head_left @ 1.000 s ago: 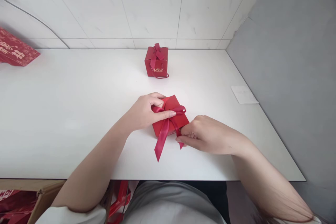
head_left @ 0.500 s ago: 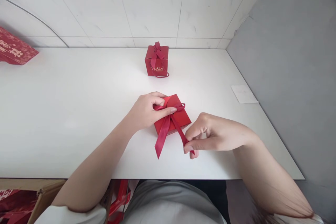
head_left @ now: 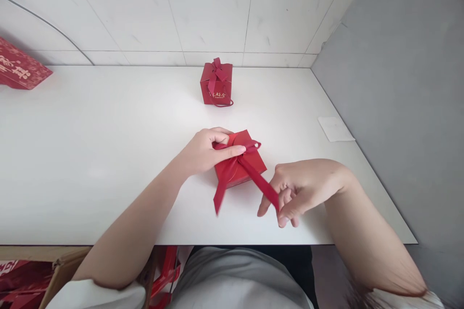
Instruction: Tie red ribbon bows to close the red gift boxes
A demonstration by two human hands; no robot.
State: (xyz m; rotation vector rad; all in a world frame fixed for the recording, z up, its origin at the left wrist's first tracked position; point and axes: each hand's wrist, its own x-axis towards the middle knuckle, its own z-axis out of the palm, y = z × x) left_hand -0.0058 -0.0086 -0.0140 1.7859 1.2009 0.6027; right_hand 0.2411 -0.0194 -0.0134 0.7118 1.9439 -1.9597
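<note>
A small red gift box sits on the white table, turned at an angle, with a red ribbon tied in a bow on its lid. My left hand grips the box from its left side; the thumb presses on the bow's knot and the other fingers are partly hidden behind the box. My right hand, to the right of the box, has one ribbon tail pinched near its end by the thumb, while the index finger points out apart. The other tail hangs over the box's front edge.
A finished-looking red gift box with bow and cord handle stands farther back. White paper lies near the table's right edge, by a grey wall. A patterned red box is at far left; a cardboard carton stands below the table.
My right hand has moved right and slightly nearer me, drawing the ribbon tail out straighter. Its index finger has stretched out. The box has shifted slightly right under my left hand.
</note>
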